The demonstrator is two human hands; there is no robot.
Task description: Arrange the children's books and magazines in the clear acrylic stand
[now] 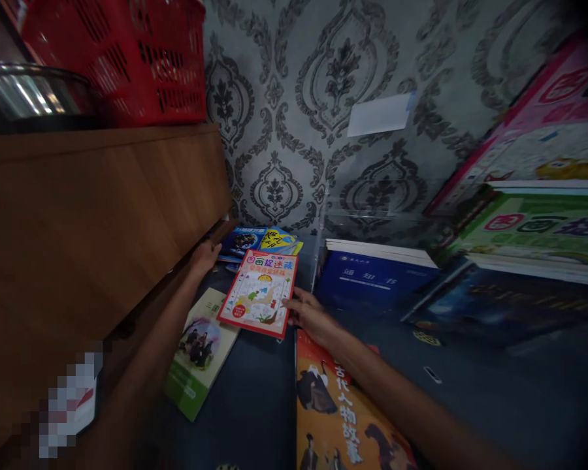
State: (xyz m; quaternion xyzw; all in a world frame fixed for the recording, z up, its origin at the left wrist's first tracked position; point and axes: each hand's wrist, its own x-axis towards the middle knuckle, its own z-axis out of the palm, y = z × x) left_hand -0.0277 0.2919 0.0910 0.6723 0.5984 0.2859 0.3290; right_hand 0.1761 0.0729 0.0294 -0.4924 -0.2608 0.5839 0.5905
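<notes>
My right hand (311, 315) pinches the right edge of a red-bordered picture book (259, 294), thumb on its cover. The book is tilted over the dark tabletop, overlapping the top corner of a green and cream book (203, 352). Beside the wooden cabinet, my left hand (206, 256) is closed next to a dark brown edge (220, 233); its fingers are partly hidden, and what they grip is unclear. Just right of it lie a blue book (245, 243) and a yellow and blue book (278, 241). Under my right forearm is an orange book (343, 418).
A wooden cabinet (102, 222) walls the left side, carrying a red basket (122, 65) and a metal bowl (34, 94). Stacked blue books (372, 281), a green book (543, 222) and a pink book (543, 124) stand at right. Patterned wallpaper (274, 130) closes the back.
</notes>
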